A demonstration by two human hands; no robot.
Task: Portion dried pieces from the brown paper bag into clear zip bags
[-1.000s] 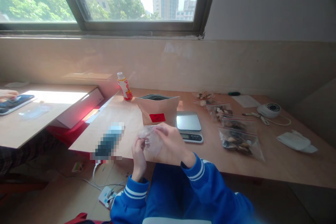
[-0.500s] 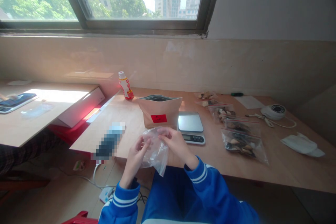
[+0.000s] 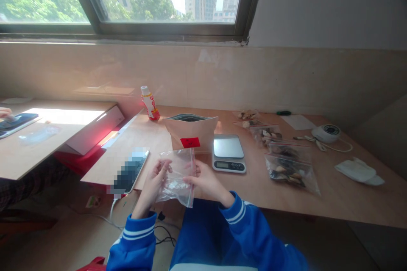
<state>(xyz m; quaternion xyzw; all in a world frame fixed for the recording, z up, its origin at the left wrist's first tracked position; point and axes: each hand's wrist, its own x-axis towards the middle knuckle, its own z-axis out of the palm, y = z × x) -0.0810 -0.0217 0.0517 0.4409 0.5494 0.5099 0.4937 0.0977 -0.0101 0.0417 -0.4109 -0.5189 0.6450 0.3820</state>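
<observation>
Hands meet at lower centre of the frame: the left hand [image 3: 154, 178] pinches one edge of a clear zip bag [image 3: 177, 175], and the right hand [image 3: 203, 180] grips the opposite edge by its red seal strip, so the bag hangs stretched between them just above the near table edge [image 3: 222, 197]. To open it cleanly, I judge each thumb and forefinger should take a separate wall near the seal and pull evenly apart. Left of the hands lies a phone [image 3: 129, 173]. Beyond stand a brown paper pouch [image 3: 190, 133] and a small scale [image 3: 228, 152]; filled bags [image 3: 288, 165] lie at centre right, a small bottle [image 3: 150, 103] further back.
</observation>
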